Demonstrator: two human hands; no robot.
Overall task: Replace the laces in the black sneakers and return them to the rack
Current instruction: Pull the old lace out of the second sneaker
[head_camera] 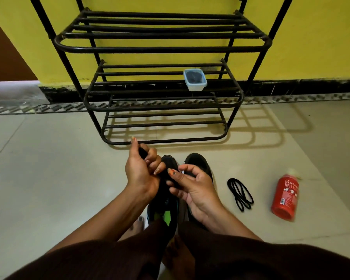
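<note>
Left hand (pixel 142 170) is raised over the left sneaker (pixel 164 211), fingers curled round a black lace (pixel 142 152). Right hand (pixel 192 186) is close beside it, thumb and forefinger pinching the lace lower down. Left and right sneaker (pixel 198 162) stand on the floor before the rack (pixel 160 49). A spare lace (pixel 239 194) lies coiled to the right, near a bottle (pixel 285 197).

Rack (pixel 160 49) area, item locs:
- container (pixel 194 79): on rack mid shelf, rt side
- sneakers (pixel 198 162): just in front of rack
- lace coil (pixel 240 194), bottle (pixel 285 197): front-rt of rack
</note>
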